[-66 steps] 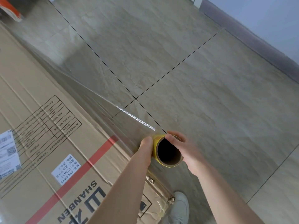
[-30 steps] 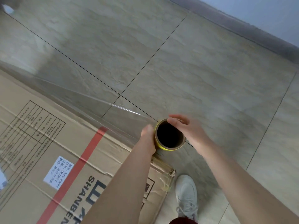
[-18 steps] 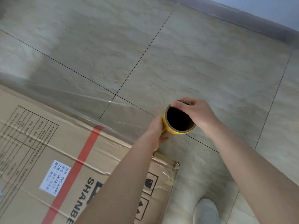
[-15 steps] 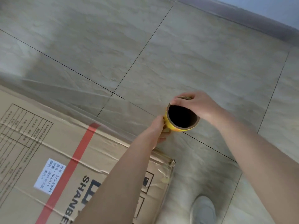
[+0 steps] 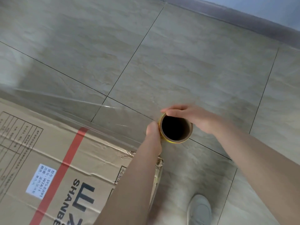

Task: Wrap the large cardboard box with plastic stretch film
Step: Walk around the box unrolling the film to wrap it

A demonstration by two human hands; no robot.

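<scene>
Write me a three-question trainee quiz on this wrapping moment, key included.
1. True or false: the left hand and the right hand both grip the film roll.
2. The stripe on the cardboard box is: A blue, B red, C green.
3. Fill in: clear film stretches from the roll toward the picture's ____.
Key: 1 true; 2 B; 3 left.

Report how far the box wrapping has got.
Done: film lies stretched along the box's far side. In hand: the left hand and right hand hold the roll just past the box's corner. To do: rounding that corner and covering the remaining sides, unseen here.
</scene>
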